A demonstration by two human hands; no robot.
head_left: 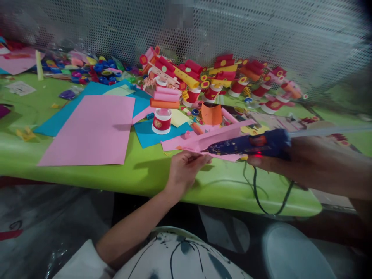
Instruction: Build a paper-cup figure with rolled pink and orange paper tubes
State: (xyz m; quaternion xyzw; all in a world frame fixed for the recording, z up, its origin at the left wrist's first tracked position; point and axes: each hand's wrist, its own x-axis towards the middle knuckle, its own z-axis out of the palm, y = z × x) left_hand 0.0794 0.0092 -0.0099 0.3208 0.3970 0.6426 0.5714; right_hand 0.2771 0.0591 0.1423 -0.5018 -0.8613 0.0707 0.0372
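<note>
My right hand (302, 159) is closed round a dark blue hot glue gun (250, 145), whose small red light glows and whose clear glue stick juts out behind. The gun's nozzle points left, close to the fingers of my left hand (184, 166). Those fingers pinch the edge of a pink paper strip (209, 137) above the table's front edge. I cannot tell whether the nozzle touches the strip. Just behind, a red and white paper cup (162, 122) carries orange and pink paper rolls (165, 97).
Several cup-and-roll paper figures (215, 79) stand along the perforated metal screen (116, 31). Pink sheets (93, 131) lie over blue ones (69, 110) on the green table (142, 174). A colourful pile of small pieces (99, 69) sits at back left. The gun's black cord (255, 190) loops over the front edge.
</note>
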